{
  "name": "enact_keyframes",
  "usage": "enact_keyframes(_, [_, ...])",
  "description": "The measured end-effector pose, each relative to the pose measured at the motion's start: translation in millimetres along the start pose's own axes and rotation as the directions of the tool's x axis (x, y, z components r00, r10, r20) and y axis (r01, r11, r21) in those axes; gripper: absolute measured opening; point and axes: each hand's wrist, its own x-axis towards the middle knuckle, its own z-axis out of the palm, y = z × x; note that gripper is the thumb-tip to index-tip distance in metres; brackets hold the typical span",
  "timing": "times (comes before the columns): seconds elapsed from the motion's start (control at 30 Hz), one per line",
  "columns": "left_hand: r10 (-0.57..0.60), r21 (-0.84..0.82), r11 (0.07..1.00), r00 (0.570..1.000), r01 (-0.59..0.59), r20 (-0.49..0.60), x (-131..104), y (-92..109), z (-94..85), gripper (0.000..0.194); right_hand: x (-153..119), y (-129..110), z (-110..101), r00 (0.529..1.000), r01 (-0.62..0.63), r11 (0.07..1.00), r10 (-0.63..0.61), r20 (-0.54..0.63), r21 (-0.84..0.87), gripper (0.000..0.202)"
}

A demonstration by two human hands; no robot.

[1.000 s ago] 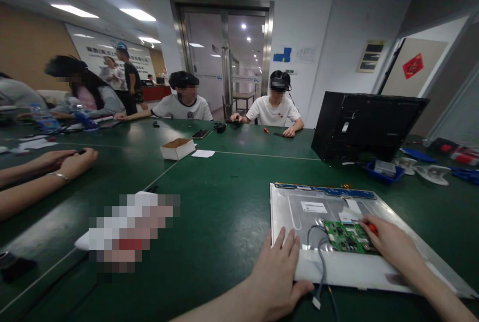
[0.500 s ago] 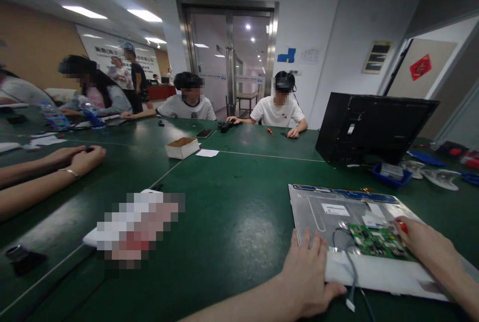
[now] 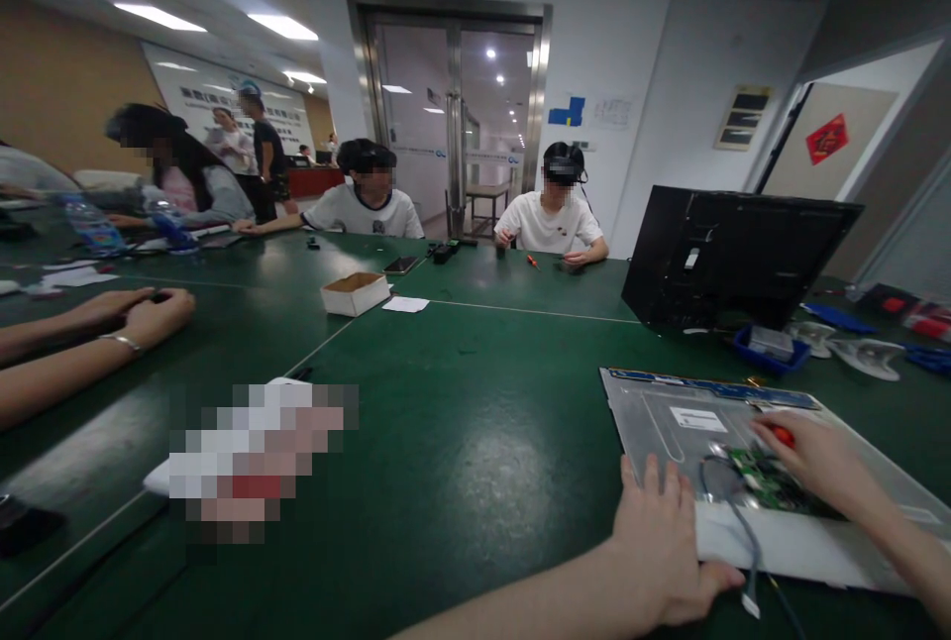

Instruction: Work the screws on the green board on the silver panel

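Note:
A flat metal display panel (image 3: 654, 412) lies on the green table at the right, with a green circuit board (image 3: 769, 483) and grey cables (image 3: 743, 521) on it. My left hand (image 3: 665, 541) rests with spread fingers on the panel's left edge. Over the circuit board, my right hand (image 3: 817, 457) is closed round a red-handled tool (image 3: 783, 435), whose tip is hidden. A white label (image 3: 698, 419) shows on the metal beyond my hands.
Behind the panel stand a black monitor housing (image 3: 735, 254) and a blue tray (image 3: 773, 351). An open box (image 3: 355, 294) sits mid-table. Another person's hands (image 3: 153, 315) are at the left; two people sit opposite.
The panel and my left hand appear further right in view. My right hand has shifted left and up relative to the board, still holding the red-handled tool, and now covers more of it.

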Motion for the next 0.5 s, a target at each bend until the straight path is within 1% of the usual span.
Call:
enact_keyframes(0.03, [0.005,-0.003,1.0,1.0,-0.005,0.006,5,3,2.1,0.08,-1,-8,1,0.997,0.041,0.999,-0.043,0.069,0.03,0.041])
enact_keyframes(0.07, [0.01,-0.003,1.0,1.0,-0.01,0.008,9,6,4.3,0.082,-2,-15,2,0.992,0.052,0.998,-0.056,0.112,0.037,0.042])
enact_keyframes(0.13, [0.01,0.005,1.0,1.0,-0.01,-0.002,17,11,8.5,0.081,-5,-24,3,0.987,0.043,0.999,-0.044,0.155,0.011,0.041])
enact_keyframes(0.17, [0.01,0.007,1.0,1.0,-0.01,-0.007,21,13,10.3,0.08,-6,-26,4,0.987,0.029,1.0,-0.027,0.158,-0.008,0.039])
enact_keyframes(0.23, [0.012,0.003,1.0,1.0,-0.012,-0.01,26,16,13.3,0.079,-9,-23,5,0.989,-0.001,1.0,0.003,0.146,-0.02,0.036])
enact_keyframes(0.3, [0.017,-0.007,1.0,1.0,-0.017,-0.007,28,18,14.9,0.081,-10,-16,5,0.99,-0.03,1.0,0.029,0.136,0.008,0.032])
enact_keyframes(0.37, [0.022,-0.011,1.0,1.0,-0.022,-0.003,30,18,15.4,0.083,-12,-9,6,0.988,-0.048,0.998,0.042,0.152,0.035,0.031])
enact_keyframes(0.5, [0.024,0.006,1.0,1.0,-0.024,0.003,35,21,15.7,0.085,-14,-5,7,0.985,-0.012,1.0,0.008,0.175,0.025,0.036])
